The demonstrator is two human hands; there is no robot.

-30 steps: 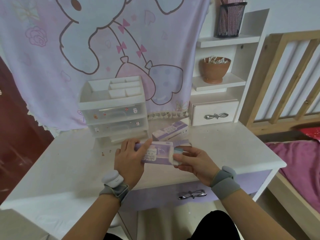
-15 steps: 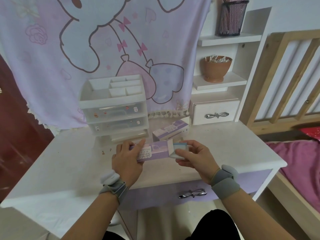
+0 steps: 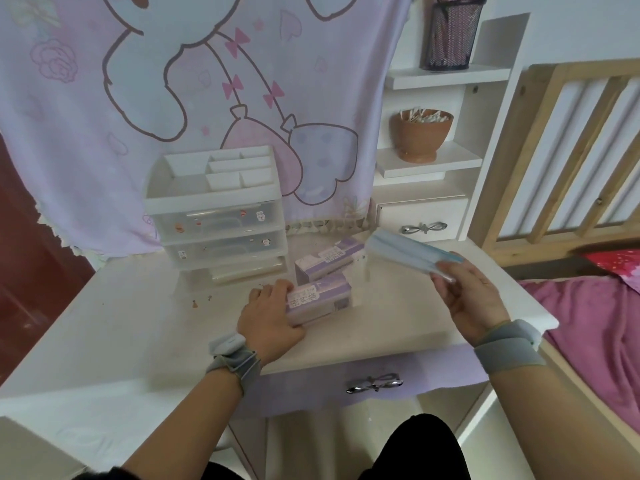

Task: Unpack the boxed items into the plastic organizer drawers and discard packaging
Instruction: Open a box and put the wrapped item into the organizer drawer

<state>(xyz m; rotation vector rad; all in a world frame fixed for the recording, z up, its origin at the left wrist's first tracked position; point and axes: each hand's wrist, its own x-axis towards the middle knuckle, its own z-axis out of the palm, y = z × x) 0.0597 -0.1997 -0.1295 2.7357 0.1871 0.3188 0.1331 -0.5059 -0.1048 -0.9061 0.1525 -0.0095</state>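
My left hand (image 3: 268, 320) grips a purple and white box (image 3: 320, 299) that rests on the white desk (image 3: 121, 327). Off to the right, above the desk, my right hand (image 3: 467, 292) holds a flat stack of light blue masks (image 3: 408, 252) clear of that box. A second purple box (image 3: 329, 259) lies just behind the first. At the back left stands the clear plastic organizer (image 3: 218, 216), with a divided top tray and its upper two drawers shut. Its bottom drawer (image 3: 247, 270) sticks out a little.
A white shelf unit (image 3: 436, 161) at the back right carries a brown bowl (image 3: 420, 133), a black mesh cup (image 3: 450, 32) and a small drawer. A wooden bed frame (image 3: 568, 150) with pink bedding stands to the right. A pink cartoon cloth hangs behind the desk.
My right hand has drawn the blue mask stack out of the box's right end and lifted it up to the right. My left hand has lowered the box onto the desk.
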